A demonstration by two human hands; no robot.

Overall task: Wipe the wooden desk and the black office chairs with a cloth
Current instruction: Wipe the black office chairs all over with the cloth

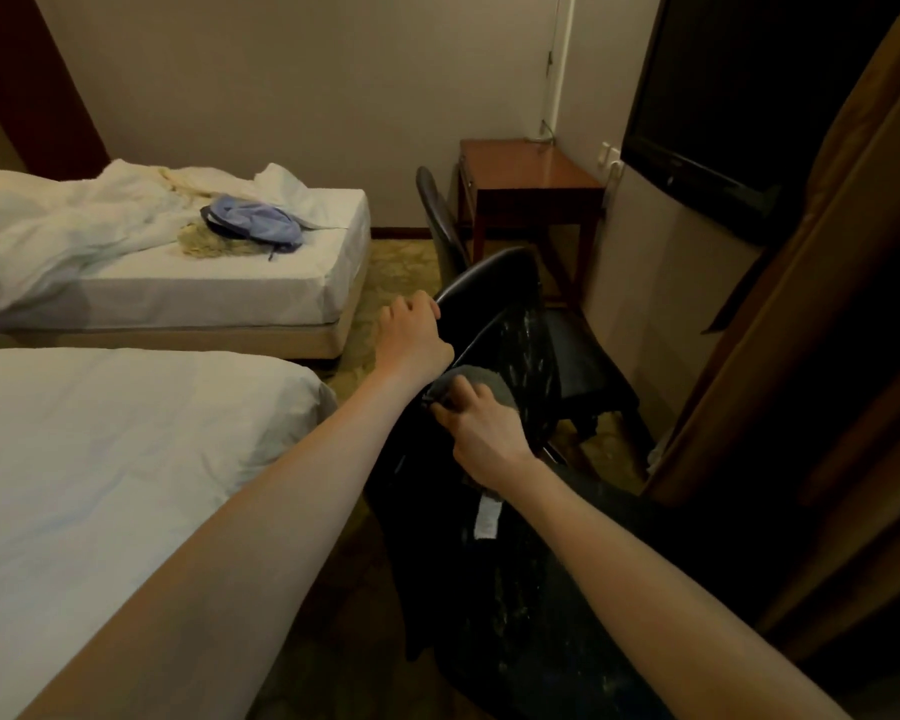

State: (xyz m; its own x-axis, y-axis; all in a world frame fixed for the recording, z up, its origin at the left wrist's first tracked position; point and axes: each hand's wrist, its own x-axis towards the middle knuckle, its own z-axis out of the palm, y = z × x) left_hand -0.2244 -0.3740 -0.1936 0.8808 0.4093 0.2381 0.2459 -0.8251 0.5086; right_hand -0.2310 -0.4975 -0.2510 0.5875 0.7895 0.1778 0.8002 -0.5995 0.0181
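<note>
A black office chair (515,324) with a worn, flaking back stands in front of me. My left hand (411,330) grips the top left rim of its backrest. My right hand (481,433) holds a grey cloth (481,379) against the chair's back, fingers curled over it. A second black chair (440,215) stands farther off beside the wooden desk (531,174) in the corner.
Two beds fill the left side, the near bed (100,459) right beside the chair and the far bed (178,283) carrying rumpled sheets and a blue bag (253,220). A dark TV (723,96) hangs on the right wall above a brown curtain (827,304).
</note>
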